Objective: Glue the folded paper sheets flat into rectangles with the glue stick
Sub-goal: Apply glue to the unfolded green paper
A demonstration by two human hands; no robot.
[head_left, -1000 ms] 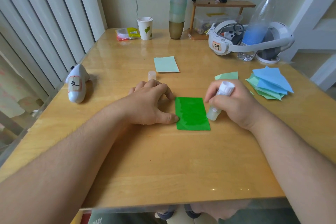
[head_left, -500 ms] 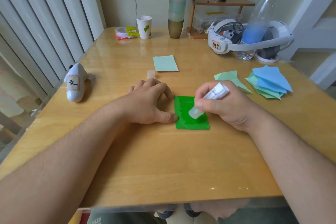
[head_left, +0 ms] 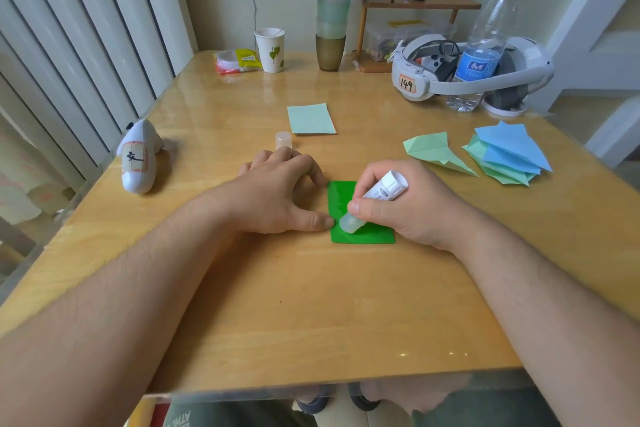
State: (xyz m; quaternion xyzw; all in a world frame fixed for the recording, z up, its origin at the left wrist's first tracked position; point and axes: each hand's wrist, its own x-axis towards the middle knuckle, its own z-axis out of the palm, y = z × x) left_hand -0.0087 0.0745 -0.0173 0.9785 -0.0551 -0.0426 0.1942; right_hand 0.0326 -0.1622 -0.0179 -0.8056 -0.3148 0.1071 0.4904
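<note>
- The right hand (head_left: 412,204), right of the frame's centre, has its fingers curled round the glue stick (head_left: 375,199); the stick tilts, white end up to the right, clear end down to the left and touching the green paper.
- The green paper (head_left: 363,236) lies flat on the bench (head_left: 311,305) at the centre of the frame, a rectangle partly hidden under the right hand.
- The left hand (head_left: 277,194) rests palm down just left of the green paper, fingers loosely spread and holding nothing; the thumb tip touches the paper's left edge.
- The glue stick's cap (head_left: 283,140) stands upright on the bench just above the left hand.
- A pale green rectangle (head_left: 311,118) lies flat above centre, well apart from the hands.
- At right of centre lies a folded pale green sheet (head_left: 436,151); beside it, further right, is a pile of folded sheets (head_left: 505,152), blue on top of green.
- A white controller (head_left: 138,159) lies at the left; a headset (head_left: 460,69) and a water bottle (head_left: 485,45) stand at upper right; a paper cup (head_left: 270,49) stands at upper centre.
</note>
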